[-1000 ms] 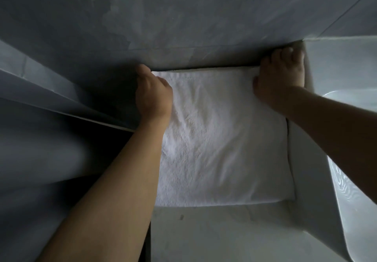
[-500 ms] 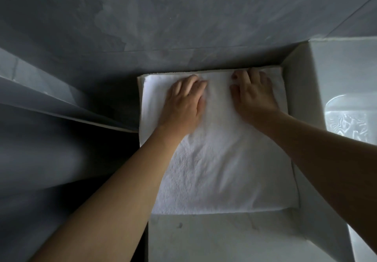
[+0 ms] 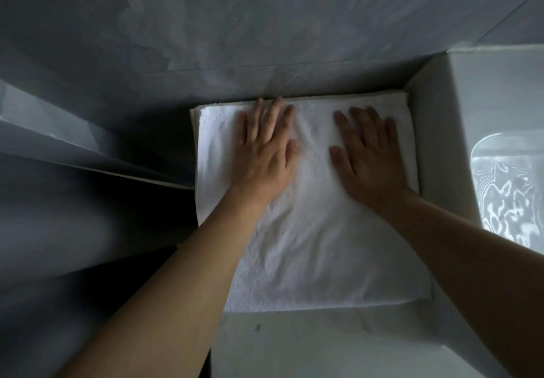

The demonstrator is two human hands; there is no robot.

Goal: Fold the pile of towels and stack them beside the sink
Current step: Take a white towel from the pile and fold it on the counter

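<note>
A folded white towel lies flat on a white counter, pushed back against the grey wall. More towel edges show beneath it along its far and left sides. My left hand presses flat on the towel's far left part, fingers straight and spread. My right hand presses flat on the far right part, fingers straight too. The sink sits to the right, behind a raised white wall, with water rippling in it.
A grey marbled wall closes the back. A white raised sink side borders the towel on the right. To the left a grey ledge drops into a dark gap. Bare counter lies in front of the towel.
Both hands left the towel's far corners and came onto its top. They now lie flat, fingers spread wider than half a second ago.
</note>
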